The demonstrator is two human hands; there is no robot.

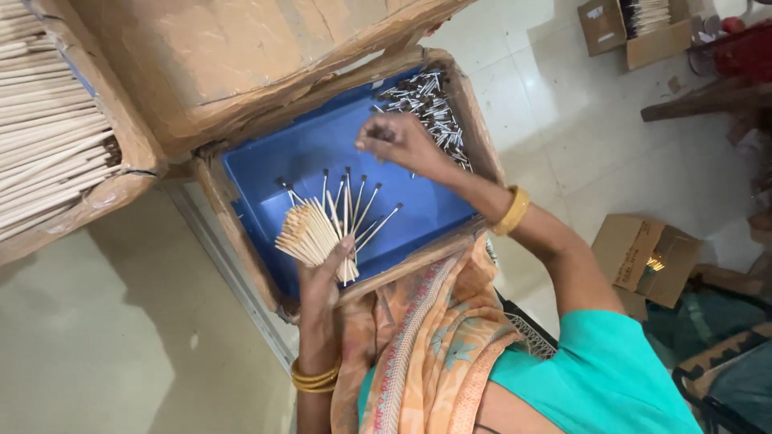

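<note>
Cardboard-edged blue tray [322, 153]: left hand [322, 277] fingers clench a stick bundle [318, 229]; right hand [398, 138] fingers pinched, contents unclear.

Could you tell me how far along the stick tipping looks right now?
Done: several sticks in the left hand's fanned bundle already carry dark metal tips. In hand: the right hand reaches toward the pile of metal tips in the blue tray. Left: the untipped sticks in the bundle, plus the stacked sticks alongside.
</note>
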